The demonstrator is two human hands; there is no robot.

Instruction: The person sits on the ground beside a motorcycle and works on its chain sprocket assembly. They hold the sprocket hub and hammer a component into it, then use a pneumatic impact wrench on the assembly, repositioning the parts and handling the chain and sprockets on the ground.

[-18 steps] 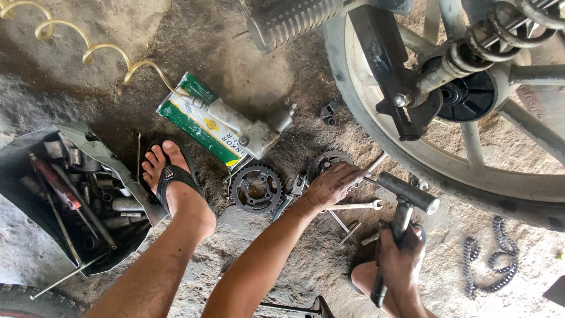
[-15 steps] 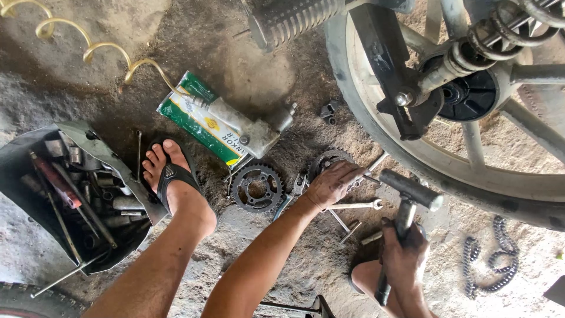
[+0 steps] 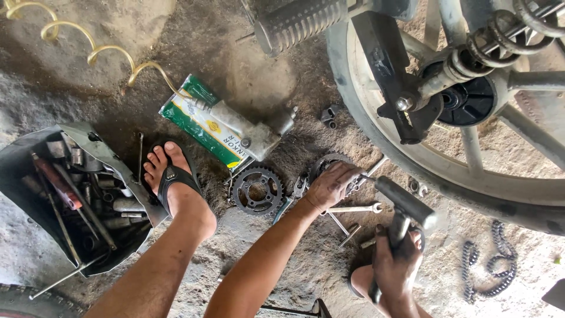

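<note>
My left hand (image 3: 331, 185) lies curled over a partly hidden sprocket (image 3: 322, 164) on the dirt. Its fingers close around a thin metal rod (image 3: 375, 166) that pokes out toward the wheel. My right hand (image 3: 393, 268) grips the handle of a black hammer (image 3: 406, 205), whose head hangs just right of the left fingertips. My right foot shows under that hand. A second, bare sprocket (image 3: 257, 189) lies just left of my left hand.
A motorcycle rear wheel (image 3: 376, 138) and footpeg (image 3: 300, 20) fill the upper right. A grey impact wrench (image 3: 247, 132) rests on a green packet (image 3: 197, 123). An open tool bag (image 3: 76, 194) sits left, beside my sandalled foot (image 3: 170, 176). Spanners (image 3: 353, 209) and a chain (image 3: 488, 265) lie nearby.
The hammer head has dipped a little lower, toward my left hand. My left hand stays on the sprocket.
</note>
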